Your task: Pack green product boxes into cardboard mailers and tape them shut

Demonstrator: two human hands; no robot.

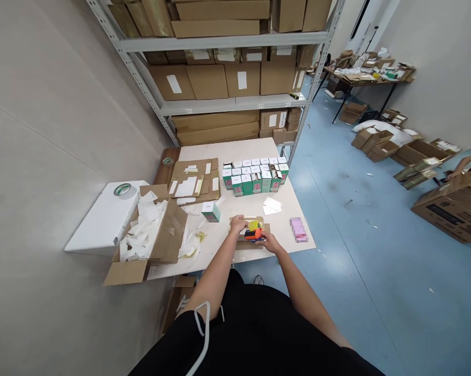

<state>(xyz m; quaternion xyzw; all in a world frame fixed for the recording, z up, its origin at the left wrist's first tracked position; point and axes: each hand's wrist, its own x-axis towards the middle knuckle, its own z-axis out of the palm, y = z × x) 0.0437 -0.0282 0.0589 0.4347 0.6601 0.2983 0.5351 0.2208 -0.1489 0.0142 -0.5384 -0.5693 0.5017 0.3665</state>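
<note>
A small flat cardboard box [246, 245] lies near the front edge of the table, with clear tape over its top. My left hand [238, 223] is closed on the box's left side, the fingertips partly hidden. My right hand [270, 242] grips an orange and blue tape dispenser [252, 234] with a yellowish tape roll [254, 225], held right over the box. Left of the box, a single green and white carton [211, 212] stands apart. White cards [272, 205] lie behind and to the right of the box.
Several green and white cartons [246, 185] stand in rows at the table's back. Flattened cardboard [214, 180] lies left of them. An open box [172, 230] full of white paper scraps sits at the left edge. Behind rises a shelf rack [227, 44]. A co-worker's arm [460, 166] shows far right.
</note>
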